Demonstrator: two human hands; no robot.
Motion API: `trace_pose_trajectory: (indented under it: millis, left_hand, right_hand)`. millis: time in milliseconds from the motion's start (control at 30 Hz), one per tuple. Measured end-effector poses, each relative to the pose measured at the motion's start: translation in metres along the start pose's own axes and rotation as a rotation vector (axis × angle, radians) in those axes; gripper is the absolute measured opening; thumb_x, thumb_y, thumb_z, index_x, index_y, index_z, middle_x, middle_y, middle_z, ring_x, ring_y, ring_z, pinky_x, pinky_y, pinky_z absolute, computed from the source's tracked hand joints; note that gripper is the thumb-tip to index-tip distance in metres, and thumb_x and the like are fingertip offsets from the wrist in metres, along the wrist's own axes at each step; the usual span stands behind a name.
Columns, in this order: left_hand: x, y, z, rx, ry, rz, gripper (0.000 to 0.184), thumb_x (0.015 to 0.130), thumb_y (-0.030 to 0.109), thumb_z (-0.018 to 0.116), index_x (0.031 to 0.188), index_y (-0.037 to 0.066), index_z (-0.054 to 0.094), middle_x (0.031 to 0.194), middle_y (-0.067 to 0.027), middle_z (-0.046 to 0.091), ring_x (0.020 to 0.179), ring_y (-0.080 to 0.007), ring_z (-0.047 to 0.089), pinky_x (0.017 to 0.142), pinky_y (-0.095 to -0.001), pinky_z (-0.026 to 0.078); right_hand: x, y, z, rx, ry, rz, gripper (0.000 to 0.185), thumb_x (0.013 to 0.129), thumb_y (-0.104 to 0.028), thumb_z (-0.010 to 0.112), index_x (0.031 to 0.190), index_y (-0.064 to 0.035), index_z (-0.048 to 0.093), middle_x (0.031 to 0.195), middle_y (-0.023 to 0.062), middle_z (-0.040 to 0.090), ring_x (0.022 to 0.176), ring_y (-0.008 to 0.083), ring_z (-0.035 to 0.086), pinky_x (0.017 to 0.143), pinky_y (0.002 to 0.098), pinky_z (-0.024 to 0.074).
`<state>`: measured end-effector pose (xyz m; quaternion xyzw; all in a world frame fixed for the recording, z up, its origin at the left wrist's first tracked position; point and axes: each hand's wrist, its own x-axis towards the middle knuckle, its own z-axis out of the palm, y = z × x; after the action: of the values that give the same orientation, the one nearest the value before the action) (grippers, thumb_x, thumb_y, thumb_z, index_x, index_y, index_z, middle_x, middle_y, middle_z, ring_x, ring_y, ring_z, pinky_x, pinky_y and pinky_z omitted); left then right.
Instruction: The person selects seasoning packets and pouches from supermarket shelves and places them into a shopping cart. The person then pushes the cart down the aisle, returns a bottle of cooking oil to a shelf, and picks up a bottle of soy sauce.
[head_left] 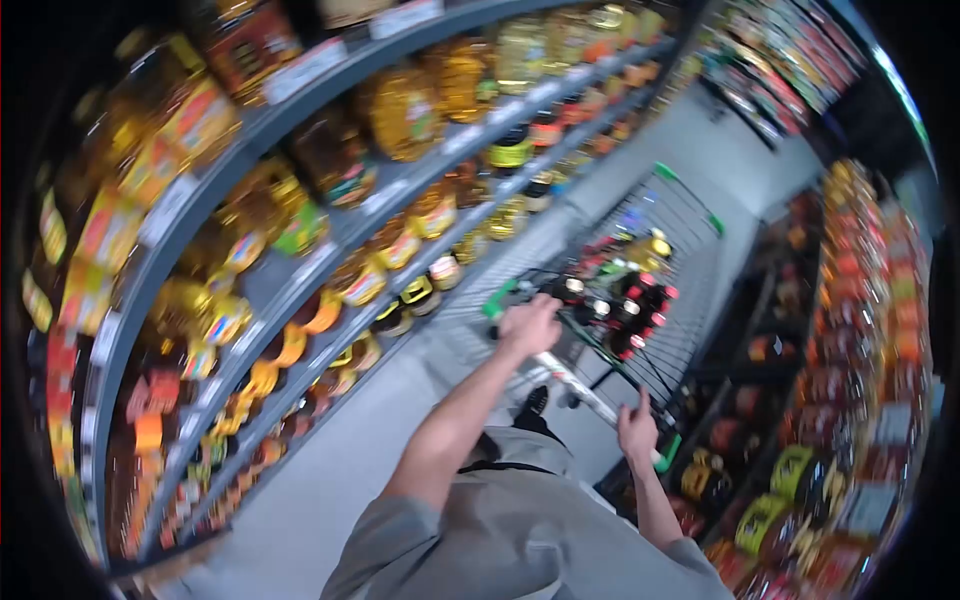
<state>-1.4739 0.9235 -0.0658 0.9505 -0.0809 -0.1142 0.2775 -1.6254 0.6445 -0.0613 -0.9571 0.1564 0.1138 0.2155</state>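
Observation:
A shopping cart (690,345) with a wire basket and green corners stands in front of me. My left hand (530,326) is closed around the left end of its white handlebar (578,386). Near the green right end of the bar, my right hand (637,432) grips it, with one finger pointing forward. Inside the basket lie several dark bottles with red and white caps (635,312). Beyond them is a yellowish item (648,250), too blurred to name.
A long curved shelf (340,225) on the left holds bottles of yellow oil (405,112) and jars. Close on the right, another shelf is packed with jars and red packages (840,330). Grey floor (400,420) runs between them. A further display (780,60) stands at the far end.

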Motion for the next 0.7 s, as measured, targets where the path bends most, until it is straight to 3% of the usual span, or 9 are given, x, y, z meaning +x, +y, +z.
trace_pose_trajectory:
  millis: [100, 233, 433, 567, 600, 700]
  left_hand:
    - [-0.019, -0.005, -0.008, 0.035, 0.028, -0.011, 0.046, 0.084, 0.033, 0.06, 0.127, 0.015, 0.056, 0.131, -0.0077, 0.055, 0.099, -0.0301, 0.066, 0.085, -0.0451, 0.052]
    - [-0.039, -0.013, -0.015, 0.046, 0.054, 0.017, 0.045, 0.084, 0.032, 0.061, 0.125, 0.013, 0.058, 0.129, -0.0084, 0.057, 0.103, -0.031, 0.064, 0.088, -0.0453, 0.05]
    - [-0.062, -0.041, -0.012, 0.017, 0.067, 0.02, 0.046, 0.084, 0.032, 0.06, 0.126, 0.012, 0.058, 0.134, -0.0095, 0.055, 0.111, -0.0324, 0.061, 0.09, -0.0462, 0.049]
    - [-0.074, -0.046, -0.02, 0.035, 0.046, -0.023, 0.046, 0.085, 0.033, 0.06, 0.127, 0.015, 0.057, 0.137, -0.0092, 0.053, 0.112, -0.0334, 0.06, 0.091, -0.0471, 0.049]
    - [-0.077, -0.046, -0.026, 0.04, 0.023, -0.032, 0.046, 0.085, 0.034, 0.06, 0.127, 0.016, 0.057, 0.137, -0.009, 0.053, 0.111, -0.0332, 0.06, 0.089, -0.0473, 0.049]
    - [-0.084, -0.046, -0.031, 0.06, 0.033, -0.032, 0.046, 0.085, 0.035, 0.06, 0.127, 0.016, 0.057, 0.137, -0.0076, 0.053, 0.108, -0.0326, 0.061, 0.087, -0.0477, 0.05]
  right_hand:
    - [-0.019, -0.008, 0.006, 0.062, 0.018, 0.039, 0.059, 0.09, -0.033, 0.054, 0.143, -0.0132, 0.04, 0.076, 0.0138, 0.068, 0.073, 0.0342, 0.066, 0.071, 0.0449, 0.0517]
    - [-0.042, -0.011, 0.023, 0.048, 0.177, 0.029, 0.047, 0.089, -0.032, 0.057, 0.13, -0.0102, 0.053, 0.07, 0.0116, 0.066, 0.066, 0.0322, 0.066, 0.064, 0.0446, 0.0515]
    - [-0.069, -0.027, 0.043, 0.092, 0.324, -0.052, 0.034, 0.087, -0.025, 0.061, 0.115, -0.0063, 0.062, 0.068, 0.0109, 0.063, 0.062, 0.0292, 0.064, 0.06, 0.0415, 0.0511]
    - [-0.075, -0.038, 0.044, 0.071, 0.373, -0.135, 0.025, 0.082, -0.018, 0.066, 0.101, -0.003, 0.064, 0.086, 0.0136, 0.06, 0.075, 0.0312, 0.062, 0.066, 0.04, 0.0506]
    - [-0.07, -0.047, 0.04, 0.076, 0.356, -0.187, 0.024, 0.079, -0.016, 0.068, 0.097, -0.0022, 0.063, 0.094, 0.0148, 0.058, 0.085, 0.0336, 0.06, 0.072, 0.0393, 0.05]
    - [-0.023, -0.08, 0.024, 0.327, 0.339, -0.238, 0.022, 0.08, -0.014, 0.068, 0.095, -0.0014, 0.059, 0.094, 0.0152, 0.056, 0.087, 0.0349, 0.057, 0.073, 0.0428, 0.0473]
